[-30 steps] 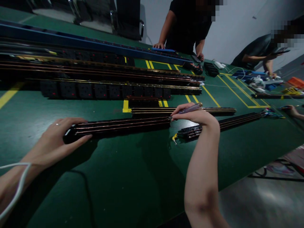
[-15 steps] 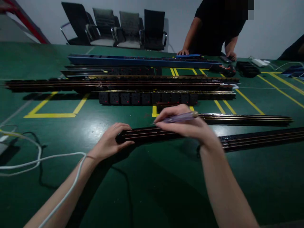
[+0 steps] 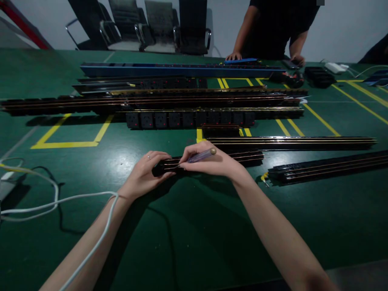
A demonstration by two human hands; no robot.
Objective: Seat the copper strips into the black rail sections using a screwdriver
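My left hand (image 3: 147, 173) is closed around the left end of a black strip (image 3: 251, 158) with thin copper-coloured rods along its top. The strip lies on the green table in front of me. In my right hand (image 3: 209, 161) is a screwdriver (image 3: 200, 155) with a clear purplish handle, gripped between thumb and fingers. Its tip points down and left onto the strip's rods, close to my left hand. My right hand hides the strip's middle part. Thin wire ends stick out at the strip's right end.
More black strips (image 3: 333, 167) lie to the right, one with a yellow wire end (image 3: 264, 178). Behind are a row of black sockets (image 3: 188, 119) and a long blue bar (image 3: 127, 71). A white cable (image 3: 91, 195) crosses my left forearm. Across the table stands a person (image 3: 275, 32).
My right hand with the screwdriver has moved left along the strip, closer to my left hand. The strip's right end now shows. The view has tilted down slightly.
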